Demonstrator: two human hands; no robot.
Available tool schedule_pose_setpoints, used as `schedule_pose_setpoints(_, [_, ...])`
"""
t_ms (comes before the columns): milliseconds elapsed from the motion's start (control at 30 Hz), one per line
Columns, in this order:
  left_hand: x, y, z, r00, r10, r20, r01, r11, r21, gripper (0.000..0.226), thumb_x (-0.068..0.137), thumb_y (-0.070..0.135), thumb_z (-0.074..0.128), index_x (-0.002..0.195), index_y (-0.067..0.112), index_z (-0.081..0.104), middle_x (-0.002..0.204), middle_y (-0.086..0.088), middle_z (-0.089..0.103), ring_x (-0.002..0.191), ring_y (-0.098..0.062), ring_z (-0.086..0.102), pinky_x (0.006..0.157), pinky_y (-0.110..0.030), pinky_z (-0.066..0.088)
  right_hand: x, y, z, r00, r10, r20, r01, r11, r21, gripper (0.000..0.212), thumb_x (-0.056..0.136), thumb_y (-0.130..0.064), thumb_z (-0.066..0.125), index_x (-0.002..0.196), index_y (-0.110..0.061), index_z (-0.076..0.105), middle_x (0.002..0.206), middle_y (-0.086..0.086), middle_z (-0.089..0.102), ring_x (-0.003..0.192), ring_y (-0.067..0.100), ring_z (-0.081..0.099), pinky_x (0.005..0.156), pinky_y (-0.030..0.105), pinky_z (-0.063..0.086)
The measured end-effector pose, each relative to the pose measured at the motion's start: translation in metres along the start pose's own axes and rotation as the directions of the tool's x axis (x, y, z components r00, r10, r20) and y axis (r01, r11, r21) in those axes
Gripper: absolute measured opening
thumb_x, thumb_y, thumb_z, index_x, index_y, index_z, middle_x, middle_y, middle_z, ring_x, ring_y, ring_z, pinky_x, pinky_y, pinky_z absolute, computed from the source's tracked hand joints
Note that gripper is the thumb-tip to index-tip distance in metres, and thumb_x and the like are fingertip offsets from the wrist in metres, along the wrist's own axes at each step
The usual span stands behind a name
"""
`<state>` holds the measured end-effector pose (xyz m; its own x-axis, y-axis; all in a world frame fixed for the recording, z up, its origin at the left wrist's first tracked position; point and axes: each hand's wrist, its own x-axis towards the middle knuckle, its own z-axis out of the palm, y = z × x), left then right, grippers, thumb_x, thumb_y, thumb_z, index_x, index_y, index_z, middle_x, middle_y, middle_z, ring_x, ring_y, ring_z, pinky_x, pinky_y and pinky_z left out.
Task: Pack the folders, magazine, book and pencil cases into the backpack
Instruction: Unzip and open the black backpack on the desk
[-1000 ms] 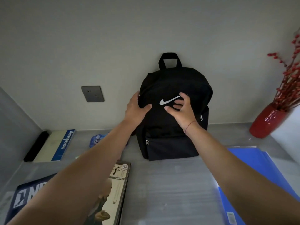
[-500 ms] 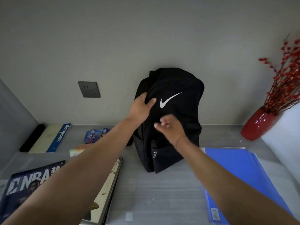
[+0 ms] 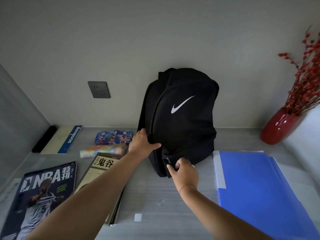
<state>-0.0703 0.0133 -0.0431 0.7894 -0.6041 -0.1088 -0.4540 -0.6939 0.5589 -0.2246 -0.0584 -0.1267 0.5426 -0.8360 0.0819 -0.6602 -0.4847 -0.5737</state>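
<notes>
Tabletop (image 3: pixel 155 196), grey, carrying all items below. Listed near to far.

Magazine (image 3: pixel 39 201), NBA cover, flat at 8 o'clock, nearest edge. Partly under left forearm.

Folders (image 3: pixel 259 196), blue, stacked flat at 4 o'clock, just beside backpack's base.

Book (image 3: pixel 102 170), tan cover with black characters, flat at 9 o'clock, just right of magazine, partly hidden by left forearm.

Right hand (image 3: pixel 183 170), near centre: grip narrow, fingertips pinched at a zip pull on backpack's lower front corner. Thin bracelet at wrist.

Left hand (image 3: pixel 143 144), at 11 o'clock of right hand: grip closed on backpack's left side seam, thumb across front panel.

Backpack (image 3: pixel 181 122), black, white swoosh, upright at 12 o'clock, turned slightly so left side shows. Back towards wall; contact with wall not discernible. Main zip appears closed.

Pencil cases, at 10 o'clock, left of backpack: pastel case (image 3: pixel 103 149), flat, touching book's far edge; cartoon case (image 3: pixel 114 136), blue with figures, just behind it.

Notebook (image 3: pixel 62 139), cream with blue spine, flat at 10 o'clock, far left near wall. Black case (image 3: pixel 44 139), long, lying along notebook's left edge.

Vase (image 3: pixel 278 127), red, with red berry twigs, at 2 o'clock against wall.

Socket (image 3: pixel 99 89), grey, on wall at 11 o'clock.
</notes>
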Motion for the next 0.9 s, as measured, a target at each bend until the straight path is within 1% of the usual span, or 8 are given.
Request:
schedule_pose_setpoints(67, [-0.004, 0.000, 0.005, 1.000, 0.014, -0.003, -0.014, 1.000, 0.000, 0.065, 0.071, 0.040, 0.077, 0.117, 0.009, 0.044, 0.122, -0.009, 0.054, 0.113, -0.029, 0.053, 0.089, -0.047, 0.049, -0.001, 0.004, 0.013, 0.984, 0.119, 0.132, -0.123, 0.992, 0.023, 0.035, 0.080, -0.052, 0.059, 0.100, -0.023, 0.060, 0.100, -0.006, 0.062, 0.094, 0.019, 0.060, 0.068, 0.027, 0.045])
schedule_pose_setpoints(133, [-0.006, 0.002, 0.010, 0.999, 0.048, 0.018, -0.048, 0.999, -0.018, 0.062, 0.073, 0.034, 0.076, 0.119, 0.009, 0.043, 0.122, -0.009, 0.054, 0.111, -0.029, 0.055, 0.088, -0.046, 0.050, 0.005, -0.001, 0.021, 0.975, 0.169, 0.146, -0.187, 0.975, 0.119, 0.042, 0.082, -0.048, 0.059, 0.115, -0.020, 0.060, 0.107, -0.004, 0.064, 0.099, 0.018, 0.061, 0.069, 0.026, 0.043])
schedule_pose_setpoints(300, [-0.009, 0.002, 0.016, 0.995, 0.102, 0.006, -0.102, 0.994, -0.038, 0.047, 0.082, 0.025, 0.069, 0.121, 0.009, 0.048, 0.116, -0.010, 0.062, 0.106, -0.028, 0.060, 0.088, -0.042, 0.051, 0.013, -0.014, 0.029, 0.975, 0.194, 0.105, -0.217, 0.930, 0.298, 0.024, 0.088, -0.037, 0.058, 0.095, -0.017, 0.069, 0.092, -0.003, 0.071, 0.083, 0.015, 0.064, 0.063, 0.026, 0.047])
schedule_pose_setpoints(433, [-0.006, -0.003, 0.013, 0.989, 0.112, -0.091, -0.115, 0.993, -0.022, 0.037, 0.088, 0.016, 0.063, 0.122, 0.007, 0.052, 0.117, -0.013, 0.064, 0.107, -0.031, 0.060, 0.089, -0.038, 0.050, 0.015, 0.002, 0.026, 0.986, 0.163, 0.035, -0.166, 0.964, 0.206, 0.024, 0.091, -0.038, 0.054, 0.090, -0.018, 0.068, 0.092, -0.001, 0.070, 0.082, 0.017, 0.064, 0.059, 0.024, 0.040])
schedule_pose_setpoints(533, [-0.001, -0.009, 0.008, 0.984, 0.122, -0.128, -0.123, 0.992, -0.003, 0.037, 0.089, 0.015, 0.061, 0.124, 0.006, 0.052, 0.119, -0.014, 0.063, 0.109, -0.031, 0.060, 0.089, -0.036, 0.048, 0.037, 0.024, 0.006, 0.974, 0.221, -0.042, -0.210, 0.961, 0.180, 0.025, 0.091, -0.036, 0.054, 0.082, -0.016, 0.066, 0.087, 0.005, 0.070, 0.078, 0.022, 0.063, 0.057, 0.025, 0.040])
schedule_pose_setpoints(733, [0.009, -0.022, -0.005, 0.981, 0.079, -0.176, -0.074, 0.997, 0.038, 0.034, 0.089, 0.015, 0.061, 0.120, 0.005, 0.052, 0.111, -0.017, 0.066, 0.103, -0.034, 0.062, 0.082, -0.038, 0.049, 0.096, 0.075, -0.053, 0.927, 0.358, -0.113, -0.343, 0.930, 0.134, 0.027, 0.092, -0.034, 0.053, 0.092, -0.011, 0.067, 0.091, 0.014, 0.069, 0.087, 0.035, 0.062, 0.064, 0.030, 0.042])
schedule_pose_setpoints(833, [0.011, -0.020, -0.008, 0.979, 0.097, -0.178, -0.091, 0.995, 0.044, 0.032, 0.089, 0.015, 0.061, 0.119, 0.006, 0.052, 0.109, -0.016, 0.066, 0.100, -0.033, 0.062, 0.080, -0.036, 0.049, 0.108, 0.089, -0.068, 0.928, 0.368, -0.067, -0.360, 0.927, 0.101, 0.026, 0.090, -0.034, 0.057, 0.084, -0.011, 0.066, 0.078, 0.011, 0.065, 0.073, 0.029, 0.057, 0.062, 0.027, 0.040])
schedule_pose_setpoints(900, [0.010, -0.018, -0.009, 0.980, 0.104, -0.171, -0.099, 0.994, 0.038, 0.033, 0.088, 0.015, 0.061, 0.119, 0.008, 0.052, 0.109, -0.014, 0.067, 0.099, -0.033, 0.063, 0.079, -0.036, 0.050, 0.113, 0.089, -0.069, 0.922, 0.379, 0.082, -0.387, 0.911, 0.144, 0.027, 0.089, -0.028, 0.059, 0.071, -0.008, 0.060, 0.071, 0.013, 0.059, 0.067, 0.027, 0.052, 0.063, 0.028, 0.039])
